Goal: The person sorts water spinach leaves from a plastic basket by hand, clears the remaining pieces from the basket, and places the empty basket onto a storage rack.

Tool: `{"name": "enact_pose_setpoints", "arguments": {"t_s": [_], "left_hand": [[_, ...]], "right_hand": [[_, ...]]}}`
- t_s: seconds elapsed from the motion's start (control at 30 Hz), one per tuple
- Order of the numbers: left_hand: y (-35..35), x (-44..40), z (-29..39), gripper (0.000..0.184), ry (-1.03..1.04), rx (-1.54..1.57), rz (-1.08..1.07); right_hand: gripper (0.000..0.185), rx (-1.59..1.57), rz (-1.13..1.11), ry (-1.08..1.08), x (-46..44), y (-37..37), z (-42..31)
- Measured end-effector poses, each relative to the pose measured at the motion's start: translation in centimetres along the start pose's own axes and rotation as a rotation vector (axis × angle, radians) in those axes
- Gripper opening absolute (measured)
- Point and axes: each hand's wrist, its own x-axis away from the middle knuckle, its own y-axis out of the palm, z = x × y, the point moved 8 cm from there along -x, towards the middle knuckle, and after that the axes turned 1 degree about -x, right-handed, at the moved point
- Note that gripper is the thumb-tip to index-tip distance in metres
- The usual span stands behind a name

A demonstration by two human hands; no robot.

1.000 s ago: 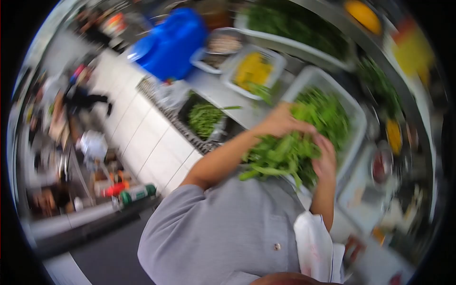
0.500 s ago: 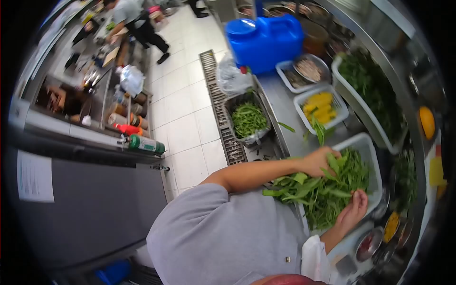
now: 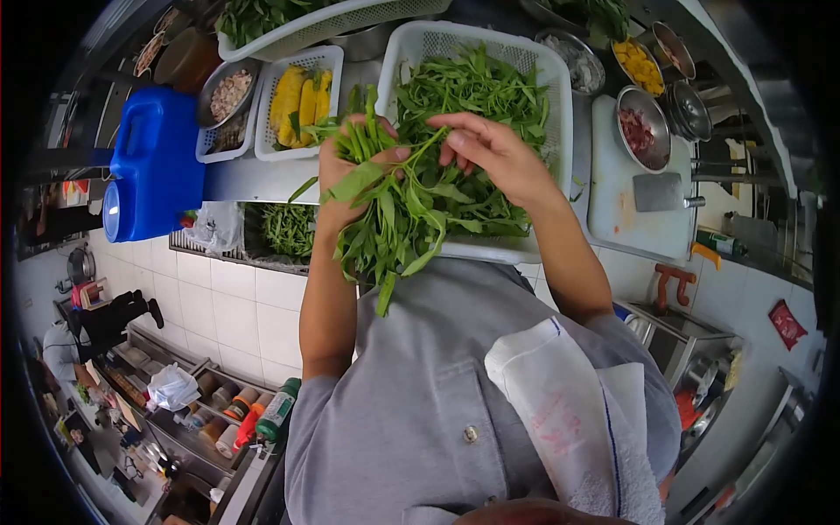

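Observation:
My left hand is closed round a bunch of green leafy stems, whose leaves hang down toward my shirt. Beside it, my right hand pinches a thin leafy stem at the bunch's right side, thumb and fingers together. Behind and below both hands is a white perforated basket holding loose green leaves.
At the left are a blue jug, a basket of yellow pieces and a bowl of chopped pieces. On the right, a cutting board bears a cleaver and a meat bowl. A person stands far left.
The view has turned, bringing the cutting board into full sight. My left hand now holds a gathered bunch raised off the leaves, and my right hand has come to a stem beside it.

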Motion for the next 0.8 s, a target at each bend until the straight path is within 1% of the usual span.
{"name": "enact_pose_setpoints", "arguments": {"t_s": [0.07,0.1,0.17,0.2,0.27,0.3,0.33,0.37,0.43,0.47,0.53,0.57,0.6,0.67,0.7,0.73,0.8], "left_hand": [[0.5,-0.2,-0.2,0.021,-0.028,0.002,-0.038],[0.7,-0.5,-0.2,0.021,0.007,-0.069,-0.054],[0.8,-0.6,0.2,0.021,0.102,-0.188,-0.059],[0.8,-0.8,0.1,0.021,0.102,-0.187,-0.059],[0.0,-1.3,0.2,0.020,0.171,-0.250,-0.009],[-0.4,-1.5,-0.3,0.021,0.127,-0.214,-0.007],[-0.7,-1.5,-0.2,0.021,0.124,-0.216,-0.008],[-1.1,-1.5,0.1,0.021,0.124,-0.203,0.012],[-1.8,-1.5,0.7,0.020,0.162,-0.130,0.060],[-1.5,-1.6,1.0,0.020,0.156,-0.127,0.049],[-1.5,-1.4,2.8,0.019,0.233,0.149,0.105],[-1.7,-0.9,3.5,0.020,0.242,0.094,0.049],[-1.4,-0.6,3.7,0.020,0.234,0.090,0.036],[-0.7,-0.1,4.7,0.020,0.265,0.036,0.002],[-0.1,0.3,5.2,0.016,0.183,-0.083,-0.065],[0.3,0.6,4.9,0.016,0.183,-0.085,-0.072],[0.4,1.0,4.0,0.012,0.203,-0.221,0.090]], "right_hand": [[0.023,-0.165,-0.009,0.027,-0.5,0.2,0.8],[0.023,-0.166,0.000,0.029,-0.4,0.2,0.7],[0.015,-0.368,0.147,-0.131,-0.2,-1.2,-1.0],[0.015,-0.367,0.147,-0.131,0.2,-1.3,-1.9],[0.012,-0.122,0.400,-0.355,2.8,-3.9,-6.4],[0.012,-0.089,0.476,-0.447,4.0,-4.8,-8.3],[0.013,-0.054,0.554,-0.539,5.4,-5.7,-9.9],[0.013,-0.054,0.560,-0.536,6.3,-6.5,-10.7],[0.013,0.355,0.611,-0.473,7.8,-7.6,-12.3],[0.013,0.359,0.622,-0.468,7.6,-7.9,-12.7],[0.012,0.836,0.497,-0.317,6.4,-7.1,-12.7],[0.016,0.911,0.449,-0.205,5.6,-6.1,-12.8],[0.016,0.908,0.463,-0.195,4.9,-5.5,-12.4],[0.023,1.103,0.232,-0.448,2.8,-1.7,-12.1],[0.023,1.037,0.236,-0.493,2.1,-0.7,-11.7],[0.022,0.965,0.235,-0.541,1.3,0.6,-11.0],[0.021,0.841,0.310,-0.592,0.4,2.6,-10.3]]}}
